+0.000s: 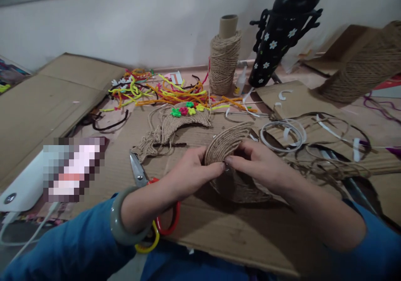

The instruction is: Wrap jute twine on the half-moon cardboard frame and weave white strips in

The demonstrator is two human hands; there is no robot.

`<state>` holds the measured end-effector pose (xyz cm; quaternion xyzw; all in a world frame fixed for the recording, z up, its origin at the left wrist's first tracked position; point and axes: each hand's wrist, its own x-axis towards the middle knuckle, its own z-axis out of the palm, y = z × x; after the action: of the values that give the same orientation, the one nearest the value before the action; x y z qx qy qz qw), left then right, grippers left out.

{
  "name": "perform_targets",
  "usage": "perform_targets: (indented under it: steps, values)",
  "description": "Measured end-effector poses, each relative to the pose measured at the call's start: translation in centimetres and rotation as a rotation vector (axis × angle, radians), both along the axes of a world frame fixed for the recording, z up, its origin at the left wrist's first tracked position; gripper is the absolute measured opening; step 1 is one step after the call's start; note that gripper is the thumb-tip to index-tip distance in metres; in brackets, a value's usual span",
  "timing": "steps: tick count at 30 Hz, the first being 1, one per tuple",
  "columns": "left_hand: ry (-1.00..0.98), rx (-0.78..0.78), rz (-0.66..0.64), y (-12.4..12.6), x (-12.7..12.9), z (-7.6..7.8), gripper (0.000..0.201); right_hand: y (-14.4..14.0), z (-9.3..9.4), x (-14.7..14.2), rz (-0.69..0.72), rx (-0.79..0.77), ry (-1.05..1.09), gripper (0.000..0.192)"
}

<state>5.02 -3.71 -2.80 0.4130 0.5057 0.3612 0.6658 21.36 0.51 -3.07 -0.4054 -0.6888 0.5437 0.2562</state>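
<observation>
Both my hands hold a curved piece covered in rows of brown jute twine, raised over the cardboard. My left hand grips its left edge, thumb pressed on the near side. My right hand pinches the inner edge, its thumb close to my left thumb. Some fingers are hidden behind the piece. Below them a darker curved part hangs or rests near the cardboard; how it joins is unclear. Scissors with red and yellow handles lie partly under my left forearm. Beyond sits a twine crescent with bright small flowers.
Cardboard covers the tabletop. Colourful pipe cleaners heap at the back, beside a twine spool, a glue bottle and a black flowered vase-like object. Right are a clear tape roll and loose twine; left, a white device.
</observation>
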Motion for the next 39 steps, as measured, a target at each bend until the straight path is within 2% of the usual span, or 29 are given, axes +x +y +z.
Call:
perform_targets:
  steps: [7,15,21,24,27,34,39]
  values:
    - [-0.021,0.018,-0.031,0.0,0.1,-0.2,0.01,0.0,-0.2,0.3,-0.084,-0.097,0.085,0.015]
    - [-0.015,0.045,-0.079,0.0,0.2,0.3,0.002,-0.1,-0.6,0.1,-0.178,-0.124,0.032,0.016]
    - [-0.027,0.013,-0.09,0.1,0.1,0.1,0.008,0.0,-1.0,0.3,-0.171,-0.155,0.052,0.016]
    - [0.037,0.061,-0.071,0.2,-0.1,0.1,0.012,0.0,-1.2,0.4,-0.152,-0.142,0.035,0.015]
    - [0.088,0.125,-0.04,0.4,-0.3,0.0,0.007,-0.1,-1.3,0.3,-0.133,-0.12,0.021,0.013]
    - [0.022,0.13,-0.031,0.5,-0.3,0.0,0.006,-0.2,-1.4,0.6,-0.108,-0.226,0.091,0.013]
    - [-0.011,0.105,-0.021,0.4,-0.2,0.1,0.004,-0.1,-1.7,1.0,-0.139,-0.191,0.149,0.01]
